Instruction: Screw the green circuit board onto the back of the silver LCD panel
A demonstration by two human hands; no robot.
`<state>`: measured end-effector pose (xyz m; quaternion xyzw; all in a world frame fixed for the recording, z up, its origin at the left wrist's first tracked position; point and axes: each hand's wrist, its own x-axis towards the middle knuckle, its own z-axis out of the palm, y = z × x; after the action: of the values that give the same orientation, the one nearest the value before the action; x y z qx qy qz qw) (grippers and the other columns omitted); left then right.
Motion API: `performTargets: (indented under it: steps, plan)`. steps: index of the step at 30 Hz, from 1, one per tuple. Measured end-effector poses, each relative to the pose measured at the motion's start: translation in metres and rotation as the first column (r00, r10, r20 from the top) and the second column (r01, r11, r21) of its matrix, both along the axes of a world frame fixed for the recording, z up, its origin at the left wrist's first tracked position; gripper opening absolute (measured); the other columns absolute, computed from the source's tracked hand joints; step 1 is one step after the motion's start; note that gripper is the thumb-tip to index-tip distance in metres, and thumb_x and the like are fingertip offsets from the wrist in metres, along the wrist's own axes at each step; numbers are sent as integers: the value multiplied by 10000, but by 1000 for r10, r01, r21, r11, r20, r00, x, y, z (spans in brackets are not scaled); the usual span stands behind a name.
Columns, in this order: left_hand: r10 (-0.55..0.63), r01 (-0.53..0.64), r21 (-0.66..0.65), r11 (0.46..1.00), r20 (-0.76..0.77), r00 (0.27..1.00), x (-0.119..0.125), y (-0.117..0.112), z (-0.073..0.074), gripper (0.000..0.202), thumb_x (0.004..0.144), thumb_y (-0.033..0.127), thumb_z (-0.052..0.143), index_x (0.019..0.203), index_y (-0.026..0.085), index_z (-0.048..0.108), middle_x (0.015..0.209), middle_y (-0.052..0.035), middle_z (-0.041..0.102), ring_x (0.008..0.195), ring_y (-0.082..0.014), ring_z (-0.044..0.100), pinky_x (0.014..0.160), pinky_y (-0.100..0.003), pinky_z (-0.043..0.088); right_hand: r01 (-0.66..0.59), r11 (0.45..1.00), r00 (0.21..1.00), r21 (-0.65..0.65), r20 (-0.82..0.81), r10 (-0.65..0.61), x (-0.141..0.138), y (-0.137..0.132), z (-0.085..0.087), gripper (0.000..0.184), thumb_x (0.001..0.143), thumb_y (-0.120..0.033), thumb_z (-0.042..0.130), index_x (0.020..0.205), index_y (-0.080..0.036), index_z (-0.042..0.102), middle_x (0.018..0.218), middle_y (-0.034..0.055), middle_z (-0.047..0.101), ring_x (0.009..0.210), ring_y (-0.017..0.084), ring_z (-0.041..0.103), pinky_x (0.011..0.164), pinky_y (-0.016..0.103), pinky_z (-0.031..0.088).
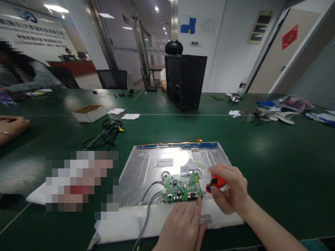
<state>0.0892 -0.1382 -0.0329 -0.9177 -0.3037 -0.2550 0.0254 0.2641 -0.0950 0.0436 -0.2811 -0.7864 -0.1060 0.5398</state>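
My right hand (230, 188) grips the red and black handle of a screwdriver (216, 182). Its thin shaft points down to the lower right corner of a green circuit board (181, 184). My left hand (183, 225) lies flat with its fingers stretched out, fingertips against the board's near edge and the index finger close to the screwdriver's tip. Beneath the board is a silver metal display panel (141, 174), with a blue circuit strip (178, 146) along its far edge. Grey cables (148, 212) run from the board's left side. Whether a screw sits under the tip is too small to tell.
Black cables (106, 134) lie coiled to the left, near an open white box (89, 113). A black computer case (186, 83) stands beyond the panel. Loose bags and parts (285, 108) are at far right. Another person's hand (13, 129) rests at the left edge.
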Motion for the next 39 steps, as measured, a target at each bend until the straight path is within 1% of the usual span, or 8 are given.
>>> performTargets:
  steps: [5, 10, 20, 24, 27, 30, 33, 39]
  plan:
    - [-4, 4, 4, 1000, -5, 1000, 0, 0, -1, 388, 1008, 259, 240, 1172, 40, 515, 790, -120, 653, 679, -234, 636, 606, -354, 537, -28, 996, 999, -84, -31, 26, 2, -3, -1, 343, 810, -143, 420, 1140, -137, 513, 770, 35, 640, 627, 158, 623, 514, 277, 502]
    - [0, 0, 17, 1000, -5, 1000, 0, 0, -2, 392, 1009, 257, 231, 1166, 41, 518, 793, -122, 655, 682, -234, 638, 607, -353, 537, -20, 999, 999, -36, -42, 18, 1, -1, -3, 358, 778, -127, 447, 1129, -126, 520, 725, 19, 617, 561, 144, 589, 462, 261, 470]
    - [8, -8, 29, 1000, -2, 1000, -1, 1, -3, 349, 990, 249, 290, 1178, 65, 520, 782, -112, 658, 713, -234, 640, 645, -347, 534, 16, 999, 1000, 28, -16, -16, -1, 2, -2, 281, 813, -126, 526, 1092, -161, 504, 565, -59, 530, 447, 126, 515, 402, 242, 410]
    - [3, -3, 9, 1000, -5, 1000, -2, 1, -2, 333, 982, 238, 314, 1182, 69, 519, 807, -117, 661, 726, -233, 641, 651, -347, 536, 0, 999, 1000, 40, -9, 1, -1, 3, -2, 273, 835, -168, 531, 1107, -160, 507, 559, -57, 526, 431, 124, 507, 397, 244, 405]
    - [-2, 2, 11, 1000, -2, 1000, -1, 0, -2, 344, 988, 241, 300, 1184, 61, 517, 799, -117, 657, 720, -232, 641, 642, -341, 533, -14, 1000, 1000, 0, -7, 14, 0, 1, 0, 258, 867, -217, 464, 1113, -157, 511, 584, -32, 557, 476, 145, 550, 414, 261, 433]
    - [2, -2, 9, 1000, 3, 1000, -1, 0, -3, 355, 995, 247, 283, 1182, 56, 516, 798, -118, 655, 710, -230, 640, 634, -339, 531, -29, 998, 1000, -57, -11, 29, 2, -3, 1, 285, 885, -214, 371, 1120, -149, 519, 703, 24, 633, 589, 165, 624, 483, 280, 491]
    - [0, 0, 2, 1000, 3, 1000, 0, 0, -3, 358, 999, 250, 277, 1178, 54, 516, 817, -123, 659, 709, -229, 638, 636, -341, 532, -10, 996, 1000, -84, -25, 8, 3, -5, 1, 313, 876, -180, 358, 1140, -155, 525, 790, 44, 664, 675, 171, 657, 548, 287, 524]
    - [-4, 4, -6, 1000, 2, 1000, -1, 0, -2, 352, 996, 246, 289, 1191, 50, 508, 816, -119, 653, 707, -230, 628, 632, -345, 529, 3, 1000, 999, -25, -36, -4, 1, -3, -1, 291, 859, -166, 409, 1128, -162, 520, 653, -5, 593, 545, 154, 585, 456, 268, 461]
